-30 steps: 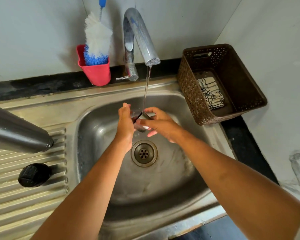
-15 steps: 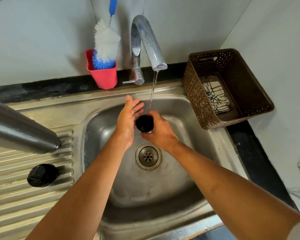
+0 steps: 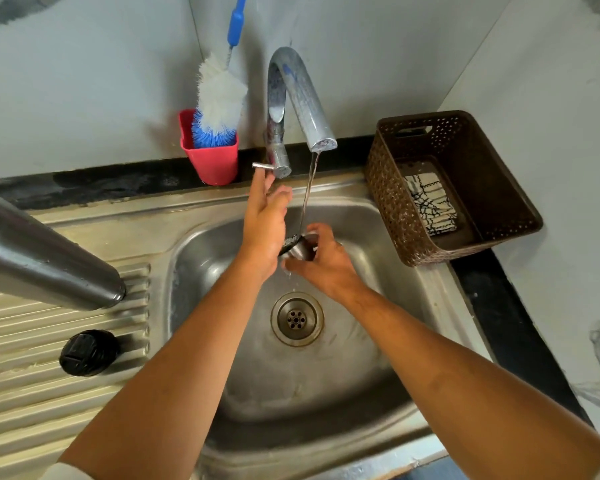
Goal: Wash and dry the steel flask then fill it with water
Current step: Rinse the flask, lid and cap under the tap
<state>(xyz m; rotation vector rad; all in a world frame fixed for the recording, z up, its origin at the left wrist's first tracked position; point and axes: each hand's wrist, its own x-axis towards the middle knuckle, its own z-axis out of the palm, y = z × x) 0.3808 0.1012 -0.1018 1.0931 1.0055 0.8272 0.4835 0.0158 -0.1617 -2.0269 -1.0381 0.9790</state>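
Observation:
The steel flask [image 3: 42,251] lies on the ribbed drainboard at the left, its body reaching out of frame. A black stopper [image 3: 88,352] sits on the drainboard below it. My right hand [image 3: 321,259] grips a small steel cup lid [image 3: 297,244] with a black inside, held over the sink basin under the thin stream from the tap [image 3: 300,98]. My left hand [image 3: 265,220] is raised with straight fingers, its fingertips at the tap lever [image 3: 263,165] and its palm beside the lid.
A red cup [image 3: 212,161] with a blue-and-white bottle brush [image 3: 219,98] stands left of the tap. A brown plastic basket [image 3: 465,140] holding a patterned cloth [image 3: 430,204] sits at the right. The drain [image 3: 297,319] is mid-basin. A black counter edge runs right.
My left hand has left the lid and risen to the tap lever. My right hand has tilted the lid, which earlier showed its black inside. The water stream has thinned.

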